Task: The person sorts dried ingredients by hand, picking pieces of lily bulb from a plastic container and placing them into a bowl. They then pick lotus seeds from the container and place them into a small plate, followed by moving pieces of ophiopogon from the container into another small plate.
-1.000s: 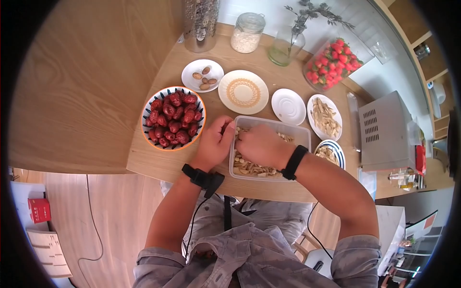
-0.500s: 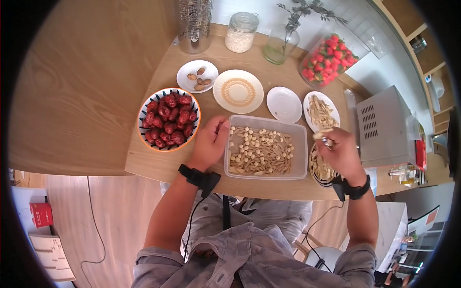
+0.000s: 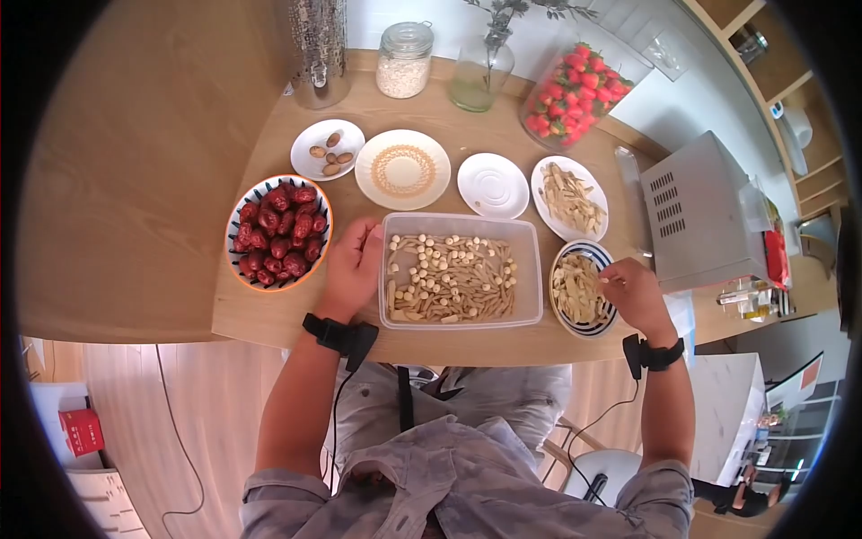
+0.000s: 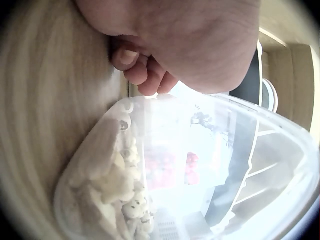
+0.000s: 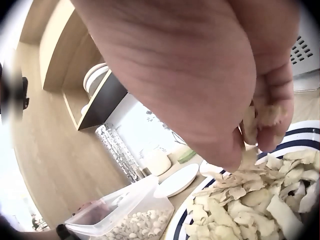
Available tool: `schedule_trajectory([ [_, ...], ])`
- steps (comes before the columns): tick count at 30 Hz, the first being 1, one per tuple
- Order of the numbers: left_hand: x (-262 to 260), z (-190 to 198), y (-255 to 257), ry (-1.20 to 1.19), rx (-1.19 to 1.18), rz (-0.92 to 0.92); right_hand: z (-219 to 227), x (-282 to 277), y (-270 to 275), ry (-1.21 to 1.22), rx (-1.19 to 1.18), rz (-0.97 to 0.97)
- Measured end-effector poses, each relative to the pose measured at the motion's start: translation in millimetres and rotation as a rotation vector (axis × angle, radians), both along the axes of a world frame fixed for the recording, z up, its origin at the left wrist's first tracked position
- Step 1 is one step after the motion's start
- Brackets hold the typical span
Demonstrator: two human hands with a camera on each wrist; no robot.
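Observation:
A clear plastic container (image 3: 462,326) holds pale round seeds and tan slender pieces (image 3: 485,301). Against its left end rests my left hand (image 3: 353,271); in the left wrist view that hand (image 4: 185,45) has loosely curled fingers beside the container wall (image 4: 270,130). At the right, over the blue-and-white striped bowl (image 3: 585,335), is my right hand (image 3: 637,296). The right wrist view shows this hand (image 5: 200,85) pinching pale dried slices (image 5: 249,125) between thumb and fingers, just above more slices (image 5: 260,200) in the bowl.
Left stands a bowl of red dates (image 3: 278,229). Behind are plates with brown nuts (image 3: 330,168), an orange pattern (image 3: 402,171), plain white (image 3: 493,186), and pale strips (image 3: 571,198). A jar (image 3: 404,67), vase (image 3: 482,81), strawberry container (image 3: 575,94) and grey appliance (image 3: 700,216) stand farther back.
My right hand has left the container and moved right to the striped bowl, where it now pinches slices. My left hand stays beside the container. The head view has shifted slightly.

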State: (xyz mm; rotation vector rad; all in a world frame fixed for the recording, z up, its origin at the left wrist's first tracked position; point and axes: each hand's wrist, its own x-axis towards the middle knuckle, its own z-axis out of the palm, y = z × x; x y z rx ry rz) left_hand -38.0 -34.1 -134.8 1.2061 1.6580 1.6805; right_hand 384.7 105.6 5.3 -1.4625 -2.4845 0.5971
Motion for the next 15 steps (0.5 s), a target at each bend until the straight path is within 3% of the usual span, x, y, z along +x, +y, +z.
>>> schedule_trajectory([
  [5, -1.9, 3.6, -1.8, 0.004, -0.038, -0.014, 7.1, -8.7, -3.5, 0.041, 0.040, 0.024],
  [9, -1.4, -0.4, -1.0, -0.039, -0.037, -0.020, 26.9, -62.5, -14.9, 0.182, 0.074, 0.062],
  [15, -1.7, 7.2, -1.7, -0.028, -0.030, -0.040, 16.4, -182.8, -37.1, 0.071, -0.035, 0.807],
])
